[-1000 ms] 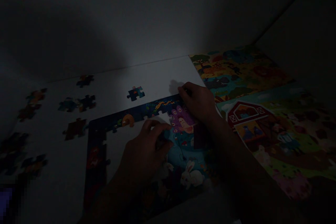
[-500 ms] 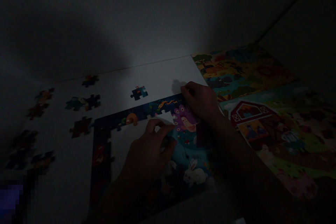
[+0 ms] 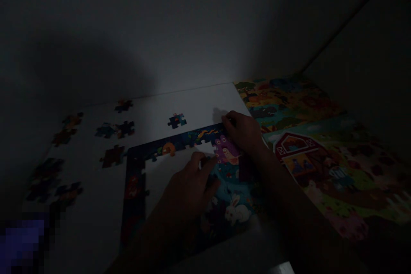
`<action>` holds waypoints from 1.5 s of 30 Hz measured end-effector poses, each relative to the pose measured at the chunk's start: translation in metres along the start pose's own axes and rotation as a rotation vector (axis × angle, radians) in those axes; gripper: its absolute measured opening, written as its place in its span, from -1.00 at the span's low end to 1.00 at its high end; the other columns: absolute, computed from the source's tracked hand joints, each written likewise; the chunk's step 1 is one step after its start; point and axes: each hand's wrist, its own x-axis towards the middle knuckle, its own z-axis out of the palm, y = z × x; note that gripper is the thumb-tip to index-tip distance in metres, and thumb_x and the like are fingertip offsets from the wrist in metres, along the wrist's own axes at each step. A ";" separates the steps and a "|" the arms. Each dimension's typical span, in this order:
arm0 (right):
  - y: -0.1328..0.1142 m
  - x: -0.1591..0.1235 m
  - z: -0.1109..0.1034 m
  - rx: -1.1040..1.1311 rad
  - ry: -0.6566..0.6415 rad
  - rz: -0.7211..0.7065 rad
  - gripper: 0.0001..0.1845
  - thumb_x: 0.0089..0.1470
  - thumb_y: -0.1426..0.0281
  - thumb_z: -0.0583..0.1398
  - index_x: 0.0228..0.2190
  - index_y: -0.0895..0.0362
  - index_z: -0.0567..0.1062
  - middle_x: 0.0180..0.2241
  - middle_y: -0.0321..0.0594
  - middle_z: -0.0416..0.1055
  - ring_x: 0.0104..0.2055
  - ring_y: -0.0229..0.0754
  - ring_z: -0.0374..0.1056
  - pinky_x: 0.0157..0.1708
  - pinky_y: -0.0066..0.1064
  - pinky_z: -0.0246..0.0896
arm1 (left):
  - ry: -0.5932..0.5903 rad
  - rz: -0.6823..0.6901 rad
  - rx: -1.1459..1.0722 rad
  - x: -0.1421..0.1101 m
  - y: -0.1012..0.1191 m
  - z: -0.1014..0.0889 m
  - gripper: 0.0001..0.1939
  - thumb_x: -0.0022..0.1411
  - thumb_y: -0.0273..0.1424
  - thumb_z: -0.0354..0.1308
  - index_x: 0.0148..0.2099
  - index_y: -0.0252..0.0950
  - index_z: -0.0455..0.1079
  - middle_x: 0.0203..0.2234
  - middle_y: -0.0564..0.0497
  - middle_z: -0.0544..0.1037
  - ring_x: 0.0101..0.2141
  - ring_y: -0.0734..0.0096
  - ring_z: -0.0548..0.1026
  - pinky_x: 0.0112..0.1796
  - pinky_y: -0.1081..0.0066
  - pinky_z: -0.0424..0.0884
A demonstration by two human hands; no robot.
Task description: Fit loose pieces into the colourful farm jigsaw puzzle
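Fingers of my left hand [image 3: 186, 186] apart over part-built puzzle [image 3: 134, 186], right hand [image 3: 246, 132] curled at top edge, can't tell if gripping

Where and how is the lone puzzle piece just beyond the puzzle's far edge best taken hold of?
I'd pinch the lone piece by its left and right edges, coming down from above. It lies flat on the white surface, so its edges seem the likeliest hold; it sits apart from the puzzle and other loose pieces, leaving room on both sides.
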 end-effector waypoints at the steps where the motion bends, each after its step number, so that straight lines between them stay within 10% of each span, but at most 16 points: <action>1: 0.000 -0.001 0.000 -0.005 -0.004 -0.001 -0.65 0.27 0.18 0.03 -0.29 0.08 0.53 -0.33 -0.15 0.56 -0.33 -0.10 0.44 -0.43 -0.38 0.02 | -0.015 0.007 0.006 -0.001 0.002 -0.001 -0.49 0.35 -0.27 0.06 0.31 -0.12 0.14 0.12 -0.12 0.26 -0.06 0.17 0.48 -0.10 0.24 0.51; 11: -0.008 -0.003 -0.008 -0.084 -0.070 -0.047 -0.69 0.28 0.23 0.02 -0.22 0.09 0.51 -0.23 -0.10 0.56 -0.26 -0.08 0.46 -0.36 -0.36 0.13 | 0.051 0.068 0.145 -0.012 0.019 -0.004 -0.45 0.36 -0.23 0.05 0.30 -0.33 0.10 0.11 -0.24 0.29 -0.01 0.05 0.42 -0.07 0.14 0.46; 31: -0.021 -0.017 0.015 -0.037 -0.011 -0.176 -0.50 0.27 0.20 0.06 0.14 0.20 0.35 0.21 0.06 0.25 0.27 0.03 0.12 0.21 -0.10 -0.03 | 0.155 0.005 0.012 -0.010 0.008 -0.013 -0.47 0.31 -0.13 0.11 0.27 -0.11 0.21 0.10 -0.08 0.34 -0.03 0.21 0.48 -0.09 0.32 0.44; 34: -0.021 -0.017 0.019 -0.047 -0.030 -0.185 -0.48 0.28 0.18 0.05 0.15 0.22 0.34 0.22 0.07 0.24 0.26 0.06 0.11 0.21 -0.08 -0.04 | 0.264 -0.221 0.034 0.006 -0.010 -0.040 -0.62 0.38 -0.19 0.01 0.20 -0.07 0.29 0.09 -0.02 0.38 -0.02 0.31 0.48 -0.06 0.39 0.39; 39: -0.019 -0.015 0.020 -0.052 -0.029 -0.178 -0.48 0.27 0.17 0.06 0.14 0.21 0.34 0.21 0.06 0.25 0.24 0.08 0.12 0.18 -0.07 -0.03 | 0.318 -0.568 0.123 0.059 -0.037 -0.069 -0.49 0.39 -0.15 -0.04 0.12 -0.50 0.31 0.02 -0.40 0.39 0.05 -0.08 0.41 -0.03 0.09 0.38; 45: -0.018 -0.015 0.018 -0.035 -0.037 -0.182 -0.47 0.27 0.15 0.07 0.13 0.19 0.35 0.21 0.04 0.25 0.24 0.06 0.11 0.18 -0.09 -0.04 | 0.210 -0.568 0.183 0.105 -0.045 -0.066 -0.58 0.31 -0.18 0.16 0.10 -0.34 0.33 0.10 -0.19 0.36 0.07 0.05 0.37 0.00 0.03 0.37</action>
